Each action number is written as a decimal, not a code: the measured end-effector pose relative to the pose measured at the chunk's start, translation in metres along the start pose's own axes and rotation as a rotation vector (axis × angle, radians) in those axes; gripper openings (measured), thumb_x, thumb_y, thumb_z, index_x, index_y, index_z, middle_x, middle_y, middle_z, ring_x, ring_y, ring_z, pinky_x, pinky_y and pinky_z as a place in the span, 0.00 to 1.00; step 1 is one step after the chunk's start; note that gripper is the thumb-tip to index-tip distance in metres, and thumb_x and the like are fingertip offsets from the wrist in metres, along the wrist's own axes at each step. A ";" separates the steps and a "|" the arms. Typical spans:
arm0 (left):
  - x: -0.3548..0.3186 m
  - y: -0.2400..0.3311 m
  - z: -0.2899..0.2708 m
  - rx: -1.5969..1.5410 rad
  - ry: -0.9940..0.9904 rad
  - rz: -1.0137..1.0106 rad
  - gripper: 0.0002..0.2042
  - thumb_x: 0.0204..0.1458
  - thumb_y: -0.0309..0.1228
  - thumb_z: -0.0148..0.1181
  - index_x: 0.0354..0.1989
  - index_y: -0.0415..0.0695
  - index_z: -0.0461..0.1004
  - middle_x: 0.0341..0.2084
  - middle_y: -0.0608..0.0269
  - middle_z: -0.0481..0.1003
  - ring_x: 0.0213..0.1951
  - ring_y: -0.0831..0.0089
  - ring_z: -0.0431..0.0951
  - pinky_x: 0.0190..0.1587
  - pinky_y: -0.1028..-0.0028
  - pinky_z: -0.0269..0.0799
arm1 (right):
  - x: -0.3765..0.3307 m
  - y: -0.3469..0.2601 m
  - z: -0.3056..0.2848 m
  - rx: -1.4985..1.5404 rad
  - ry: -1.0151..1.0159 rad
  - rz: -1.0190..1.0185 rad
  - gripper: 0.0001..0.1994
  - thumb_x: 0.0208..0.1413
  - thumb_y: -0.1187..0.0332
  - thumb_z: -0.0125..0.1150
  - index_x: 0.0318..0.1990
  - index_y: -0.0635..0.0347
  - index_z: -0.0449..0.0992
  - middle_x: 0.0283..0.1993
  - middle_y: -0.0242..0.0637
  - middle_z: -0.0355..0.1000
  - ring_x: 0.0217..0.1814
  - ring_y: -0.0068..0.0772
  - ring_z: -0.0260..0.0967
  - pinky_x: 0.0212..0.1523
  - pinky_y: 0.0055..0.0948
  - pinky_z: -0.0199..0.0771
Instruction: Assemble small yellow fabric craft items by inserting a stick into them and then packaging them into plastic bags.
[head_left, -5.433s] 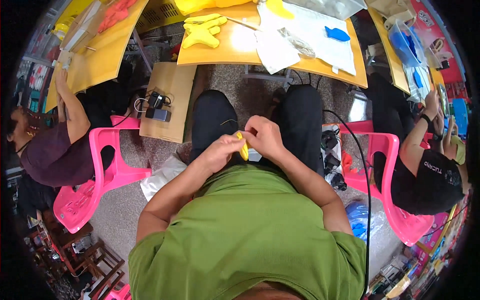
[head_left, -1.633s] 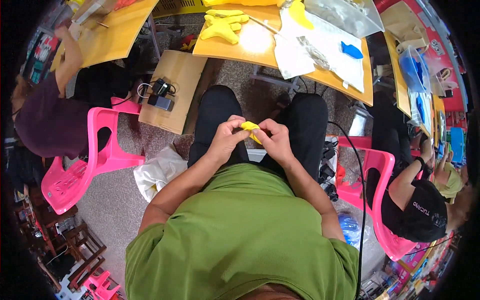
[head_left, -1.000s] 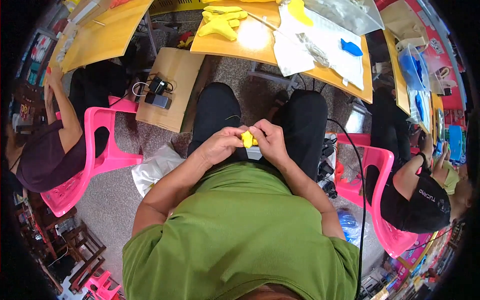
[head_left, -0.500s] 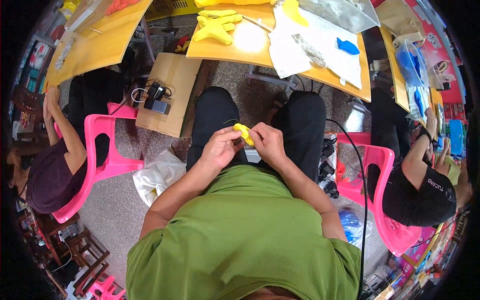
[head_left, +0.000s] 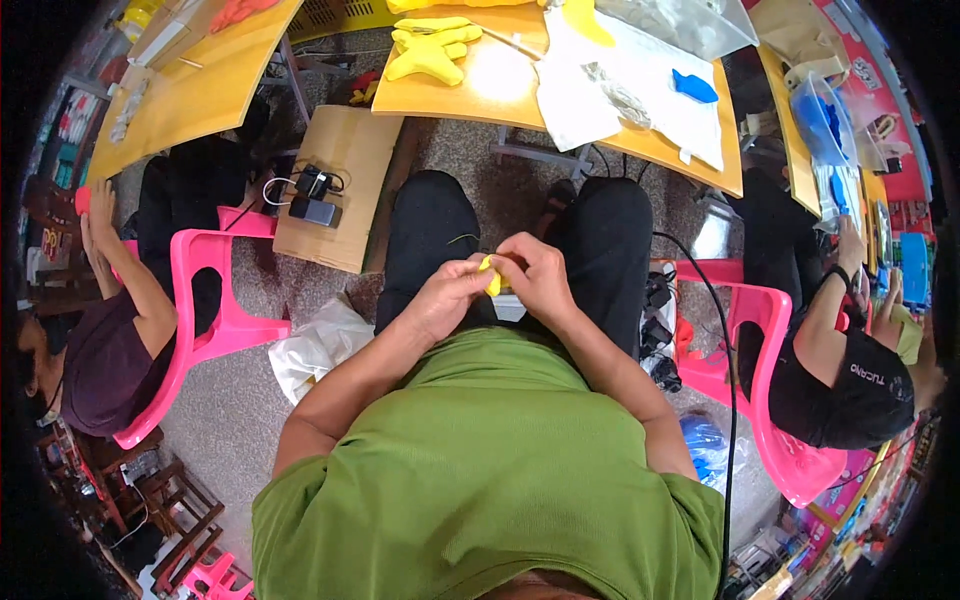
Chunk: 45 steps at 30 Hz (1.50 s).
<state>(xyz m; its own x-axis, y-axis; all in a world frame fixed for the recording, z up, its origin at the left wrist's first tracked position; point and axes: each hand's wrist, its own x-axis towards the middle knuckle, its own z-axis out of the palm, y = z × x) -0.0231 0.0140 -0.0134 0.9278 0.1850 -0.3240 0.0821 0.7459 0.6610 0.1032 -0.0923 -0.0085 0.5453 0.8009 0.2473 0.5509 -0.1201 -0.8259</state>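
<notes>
Over my lap, both hands pinch a small yellow fabric piece [head_left: 492, 277]. My left hand [head_left: 448, 294] grips its left side between thumb and fingers. My right hand [head_left: 537, 275] is closed on its upper right side, with the thumb bent toward the other hand. Fingers cover most of the piece, so its shape is hidden. A thin strand of thread [head_left: 462, 238] sticks up just above the left fingers. Plump yellow fabric shapes [head_left: 425, 55] lie on the table ahead, well beyond my hands.
On the wooden table [head_left: 450, 100] are a white cloth [head_left: 572, 105], a blue fabric shape [head_left: 694, 86] and a clear bin [head_left: 690, 25]. Cardboard [head_left: 335, 235] bearing black adapters [head_left: 314, 210] is at left. A black cable [head_left: 728, 400] runs at right. Co-workers sit on pink chairs [head_left: 185, 300] on both sides.
My right hand has shifted slightly up and inward, with its fingers more bent over the yellow piece. Less of the piece shows between my hands now.
</notes>
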 end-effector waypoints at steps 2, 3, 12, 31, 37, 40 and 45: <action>0.002 -0.001 -0.001 -0.020 0.041 0.049 0.12 0.54 0.34 0.56 0.40 0.38 0.75 0.36 0.68 0.72 0.42 0.79 0.71 0.47 0.78 0.63 | 0.003 -0.003 -0.005 0.045 0.004 0.103 0.05 0.46 0.71 0.61 0.29 0.61 0.72 0.26 0.40 0.70 0.27 0.41 0.70 0.25 0.35 0.69; 0.001 0.001 -0.003 -0.057 0.121 0.020 0.12 0.55 0.35 0.55 0.40 0.40 0.75 0.35 0.69 0.73 0.41 0.79 0.71 0.46 0.77 0.64 | 0.003 -0.007 -0.010 0.055 0.036 -0.005 0.06 0.44 0.75 0.61 0.31 0.63 0.72 0.28 0.39 0.69 0.27 0.36 0.68 0.26 0.30 0.69; -0.003 0.013 -0.001 -0.096 0.195 -0.002 0.12 0.56 0.37 0.53 0.41 0.43 0.74 0.39 0.68 0.74 0.44 0.79 0.70 0.46 0.75 0.64 | -0.003 -0.008 -0.011 0.210 -0.029 -0.014 0.07 0.45 0.76 0.62 0.34 0.64 0.73 0.26 0.38 0.68 0.28 0.31 0.70 0.25 0.25 0.67; 0.001 0.007 0.000 -0.112 0.183 0.259 0.06 0.49 0.24 0.60 0.34 0.40 0.72 0.28 0.66 0.73 0.29 0.80 0.72 0.32 0.80 0.68 | -0.003 -0.004 -0.010 0.782 0.076 0.482 0.02 0.54 0.76 0.55 0.33 0.65 0.74 0.23 0.31 0.70 0.21 0.16 0.64 0.24 0.16 0.66; -0.001 0.017 0.002 0.079 0.203 0.266 0.08 0.47 0.24 0.62 0.35 0.42 0.72 0.29 0.65 0.72 0.31 0.78 0.72 0.33 0.78 0.68 | -0.003 -0.006 -0.009 0.907 0.168 0.475 0.03 0.55 0.75 0.54 0.32 0.65 0.72 0.21 0.30 0.67 0.19 0.16 0.62 0.22 0.17 0.65; -0.005 0.033 0.022 0.930 0.466 0.639 0.12 0.41 0.26 0.65 0.34 0.41 0.71 0.30 0.61 0.70 0.33 0.71 0.71 0.34 0.74 0.67 | -0.001 -0.010 -0.013 0.810 0.175 0.455 0.03 0.55 0.74 0.54 0.32 0.64 0.71 0.21 0.29 0.67 0.19 0.15 0.61 0.22 0.16 0.64; 0.005 0.044 0.036 1.445 0.347 0.984 0.12 0.37 0.26 0.64 0.31 0.42 0.70 0.29 0.58 0.68 0.36 0.59 0.68 0.38 0.65 0.63 | -0.005 -0.015 -0.011 0.706 0.085 0.413 0.04 0.55 0.74 0.54 0.31 0.65 0.71 0.20 0.27 0.65 0.19 0.13 0.59 0.21 0.15 0.62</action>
<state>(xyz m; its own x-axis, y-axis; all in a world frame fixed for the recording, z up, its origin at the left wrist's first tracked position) -0.0016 0.0243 0.0383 0.7309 0.4283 0.5313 -0.0015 -0.7775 0.6289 0.0988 -0.1003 0.0085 0.6785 0.7226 -0.1320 -0.2161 0.0246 -0.9761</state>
